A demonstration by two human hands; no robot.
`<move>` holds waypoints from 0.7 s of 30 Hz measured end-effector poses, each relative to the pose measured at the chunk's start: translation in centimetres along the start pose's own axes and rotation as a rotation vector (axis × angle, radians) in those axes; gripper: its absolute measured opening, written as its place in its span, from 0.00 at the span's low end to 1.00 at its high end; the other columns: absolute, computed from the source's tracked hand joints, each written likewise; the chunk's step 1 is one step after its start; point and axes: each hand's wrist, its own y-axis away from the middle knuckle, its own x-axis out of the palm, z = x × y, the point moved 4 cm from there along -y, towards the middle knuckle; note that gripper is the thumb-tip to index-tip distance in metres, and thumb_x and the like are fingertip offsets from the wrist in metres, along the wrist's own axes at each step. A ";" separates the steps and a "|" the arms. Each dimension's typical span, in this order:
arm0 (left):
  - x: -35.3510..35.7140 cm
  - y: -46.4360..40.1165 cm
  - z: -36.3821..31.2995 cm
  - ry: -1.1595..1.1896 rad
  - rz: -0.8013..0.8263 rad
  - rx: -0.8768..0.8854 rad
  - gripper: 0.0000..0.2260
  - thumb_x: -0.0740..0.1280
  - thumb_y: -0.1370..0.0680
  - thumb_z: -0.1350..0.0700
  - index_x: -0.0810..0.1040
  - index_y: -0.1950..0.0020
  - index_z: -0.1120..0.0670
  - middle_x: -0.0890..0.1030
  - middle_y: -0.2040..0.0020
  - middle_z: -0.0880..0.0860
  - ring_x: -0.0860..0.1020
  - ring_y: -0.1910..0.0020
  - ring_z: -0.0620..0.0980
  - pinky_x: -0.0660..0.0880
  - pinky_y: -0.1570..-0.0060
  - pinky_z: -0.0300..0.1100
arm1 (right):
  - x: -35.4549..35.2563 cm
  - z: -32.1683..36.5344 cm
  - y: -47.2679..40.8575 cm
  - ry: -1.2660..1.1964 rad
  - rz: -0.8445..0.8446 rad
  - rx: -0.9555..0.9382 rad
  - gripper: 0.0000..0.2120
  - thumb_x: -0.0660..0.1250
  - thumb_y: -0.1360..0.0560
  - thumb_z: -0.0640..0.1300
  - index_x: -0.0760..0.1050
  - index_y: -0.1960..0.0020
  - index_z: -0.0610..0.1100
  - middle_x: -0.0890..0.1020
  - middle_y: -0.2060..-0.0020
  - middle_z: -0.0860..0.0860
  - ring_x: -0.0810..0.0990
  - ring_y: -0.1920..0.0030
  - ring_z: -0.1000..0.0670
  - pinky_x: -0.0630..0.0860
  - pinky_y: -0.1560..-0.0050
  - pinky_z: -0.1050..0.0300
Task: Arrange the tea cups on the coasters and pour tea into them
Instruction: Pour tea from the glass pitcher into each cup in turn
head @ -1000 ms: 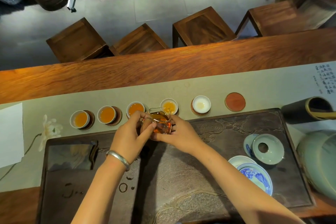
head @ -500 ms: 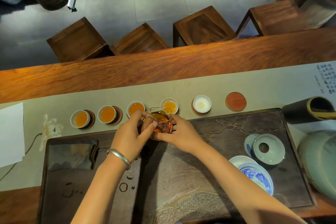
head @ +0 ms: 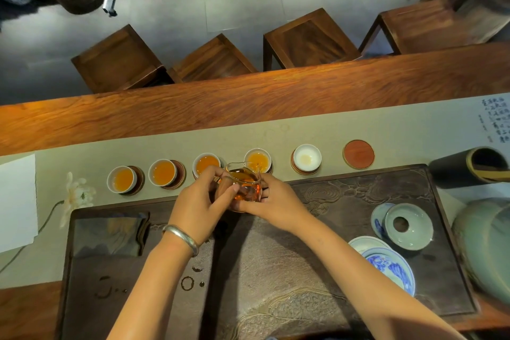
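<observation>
A row of small white tea cups stands on round coasters along the beige runner. The left three cups point(head: 121, 178) point(head: 162, 172) point(head: 206, 164) hold amber tea, and so does the fourth cup point(head: 258, 160). The fifth cup point(head: 307, 157) has only a pale trace in it. One red coaster point(head: 358, 154) at the right end is bare. I hold a glass pitcher of tea point(head: 244, 183) between my left hand point(head: 199, 204) and my right hand point(head: 276, 203), its spout at the fourth cup's near rim.
A dark carved tea tray point(head: 358, 196) lies in front of me, with a folded cloth point(head: 109, 234) on its left. A celadon lid point(head: 408, 225) and blue-and-white dishes point(head: 392, 268) sit on its right. A green jar point(head: 485, 243) and a dark tube point(head: 466, 164) stand far right. Stools line the table's far side.
Both hands and the pitcher have barely moved. The tea in the fourth cup looks a little fuller.
</observation>
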 end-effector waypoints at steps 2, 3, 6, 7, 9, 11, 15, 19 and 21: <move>0.0 0.0 0.0 -0.001 0.000 -0.003 0.09 0.64 0.25 0.43 0.71 0.49 0.44 0.80 0.65 0.46 0.78 0.69 0.41 0.75 0.70 0.39 | 0.0 0.0 0.0 -0.001 0.001 -0.003 0.32 0.80 0.38 0.63 0.76 0.37 0.60 0.85 0.43 0.59 0.84 0.43 0.58 0.81 0.36 0.47; 0.0 0.0 0.0 0.000 0.002 -0.005 0.09 0.64 0.26 0.43 0.71 0.49 0.44 0.80 0.65 0.46 0.78 0.68 0.42 0.76 0.70 0.41 | 0.0 0.0 0.0 -0.002 0.001 -0.004 0.32 0.79 0.38 0.63 0.76 0.36 0.59 0.85 0.43 0.59 0.84 0.43 0.58 0.81 0.36 0.47; 0.0 -0.1 0.0 -0.012 0.001 0.002 0.10 0.63 0.26 0.41 0.71 0.50 0.44 0.80 0.66 0.46 0.77 0.69 0.41 0.76 0.70 0.40 | 0.0 0.1 0.1 0.001 0.002 -0.003 0.32 0.79 0.37 0.63 0.76 0.36 0.58 0.86 0.44 0.59 0.84 0.43 0.58 0.81 0.37 0.47; 0.0 -0.1 0.0 -0.019 0.000 0.007 0.10 0.63 0.26 0.41 0.70 0.50 0.44 0.80 0.66 0.46 0.77 0.69 0.41 0.75 0.71 0.38 | -0.1 0.1 0.1 0.004 0.003 -0.001 0.32 0.79 0.37 0.63 0.77 0.36 0.58 0.86 0.44 0.58 0.84 0.43 0.58 0.81 0.37 0.47; 0.0 -0.1 -0.1 -0.023 -0.002 0.011 0.09 0.63 0.26 0.41 0.70 0.50 0.44 0.79 0.66 0.45 0.77 0.69 0.41 0.74 0.71 0.37 | -0.1 0.1 0.0 0.007 0.006 0.002 0.32 0.79 0.37 0.63 0.77 0.36 0.57 0.86 0.43 0.58 0.84 0.43 0.57 0.81 0.37 0.46; 0.0 -0.1 -0.1 -0.024 -0.002 0.007 0.08 0.64 0.25 0.42 0.70 0.50 0.44 0.79 0.66 0.45 0.77 0.69 0.41 0.74 0.72 0.36 | -0.1 0.0 0.0 0.003 0.007 0.005 0.32 0.79 0.37 0.62 0.77 0.36 0.57 0.86 0.43 0.58 0.85 0.43 0.57 0.81 0.36 0.46; 0.0 -0.2 -0.1 -0.028 -0.001 0.010 0.08 0.64 0.25 0.43 0.70 0.50 0.44 0.79 0.67 0.45 0.77 0.68 0.41 0.71 0.72 0.33 | -0.1 0.0 0.0 0.000 -0.005 0.007 0.35 0.80 0.38 0.62 0.77 0.34 0.54 0.86 0.43 0.57 0.85 0.43 0.56 0.81 0.37 0.46; 0.0 -0.2 -0.1 -0.029 -0.007 0.010 0.08 0.64 0.25 0.43 0.71 0.50 0.45 0.79 0.66 0.46 0.77 0.69 0.41 0.74 0.71 0.38 | -0.1 0.1 0.1 -0.007 0.004 0.009 0.35 0.79 0.38 0.62 0.77 0.34 0.53 0.86 0.43 0.56 0.85 0.44 0.57 0.81 0.37 0.47; 0.0 -0.2 -0.2 -0.032 -0.008 0.012 0.08 0.64 0.25 0.43 0.71 0.50 0.45 0.79 0.67 0.46 0.77 0.70 0.41 0.74 0.72 0.38 | -0.1 0.1 0.1 -0.011 0.004 0.009 0.35 0.79 0.38 0.62 0.77 0.34 0.53 0.86 0.43 0.56 0.85 0.44 0.57 0.81 0.37 0.47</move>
